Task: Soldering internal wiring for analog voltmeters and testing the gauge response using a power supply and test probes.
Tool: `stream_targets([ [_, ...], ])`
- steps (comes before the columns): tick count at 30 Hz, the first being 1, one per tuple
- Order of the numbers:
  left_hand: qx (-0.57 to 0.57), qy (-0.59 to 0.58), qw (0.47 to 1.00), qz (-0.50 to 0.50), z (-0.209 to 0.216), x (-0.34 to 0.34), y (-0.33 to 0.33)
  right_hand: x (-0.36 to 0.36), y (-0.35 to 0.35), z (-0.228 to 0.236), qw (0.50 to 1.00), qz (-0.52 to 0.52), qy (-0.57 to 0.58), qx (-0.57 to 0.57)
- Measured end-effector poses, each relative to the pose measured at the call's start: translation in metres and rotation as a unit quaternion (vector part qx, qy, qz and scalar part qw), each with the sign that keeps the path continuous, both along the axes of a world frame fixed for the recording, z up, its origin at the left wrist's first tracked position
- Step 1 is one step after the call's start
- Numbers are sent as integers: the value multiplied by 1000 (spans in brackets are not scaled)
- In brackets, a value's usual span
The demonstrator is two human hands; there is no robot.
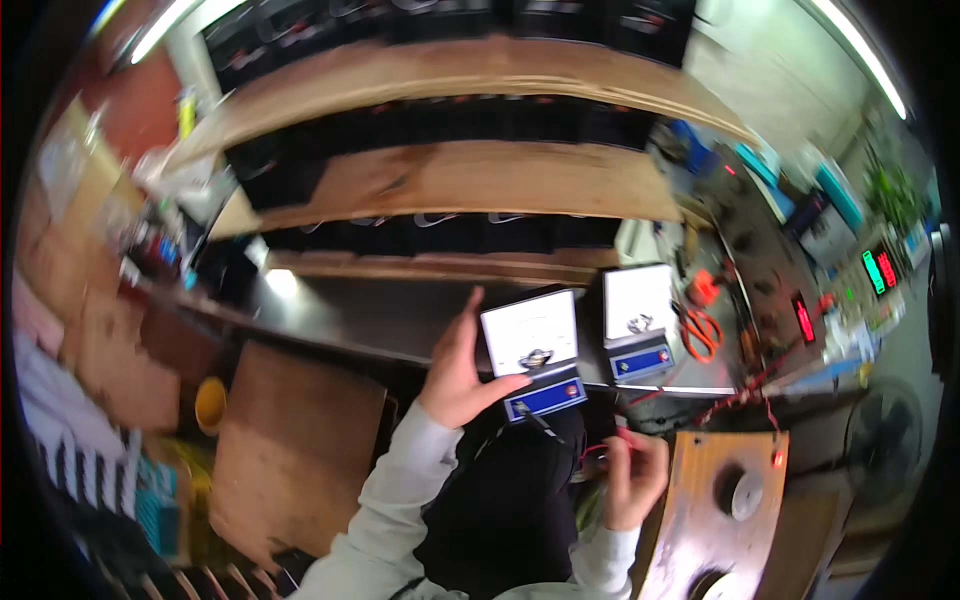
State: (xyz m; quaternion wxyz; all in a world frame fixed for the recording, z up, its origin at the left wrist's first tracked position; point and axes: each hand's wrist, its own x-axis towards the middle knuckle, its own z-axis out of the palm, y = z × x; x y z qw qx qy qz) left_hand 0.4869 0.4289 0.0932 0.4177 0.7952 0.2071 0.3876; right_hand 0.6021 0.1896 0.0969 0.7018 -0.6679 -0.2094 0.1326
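My left hand (457, 372) grips a meter (530, 335) by its left side, thumb across the lower front. The meter has a white upright face, a dark lower part and a blue front strip with a red terminal. A dark lead (541, 426) runs down from its blue strip. To the right and below, my right hand (635, 478) is closed, fingers pinched on a red lead (622, 432) whose thin wire trails left. A second, similar meter (638, 310) stands on the metal bench, apart from both hands.
Orange-handled scissors (700, 334) lie right of the second meter. Wooden shelves (490, 180) with rows of black boxes rise behind the bench (370, 315). Digital displays (880, 270) glow at far right. A wooden board with round metal parts (715, 500) sits lower right, near a fan (882, 440).
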Motion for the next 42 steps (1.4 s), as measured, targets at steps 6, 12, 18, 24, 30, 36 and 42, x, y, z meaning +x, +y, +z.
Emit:
stream_targets([
  [6, 67, 9, 986, 153, 22, -10, -24, -27, 25, 17, 986, 108, -106, -72],
  [12, 237, 73, 878, 409, 40, -128, -70, -56, 27, 10, 919, 267, -259, -127],
  [18, 143, 420, 669, 596, -12, -322, -101, -48, -4, -52, 913, 305, -92, -255],
  [24, -173, 593, 590, 519, -96, -409, -162, -35, 14, -56, 927, 284, -144, -199],
  [30, -185, 777, 489, 351, -38, -351, -106, -1, -3, -43, 932, 216, -186, -224],
  [36, -45, 172, 946, 273, 5, -213, -40, -17, -7, -42, 932, 185, -214, -226],
  [42, 23, -100, 995, 3, 13, 53, -10, -25, -19, -4, 934, 145, -275, -174],
])
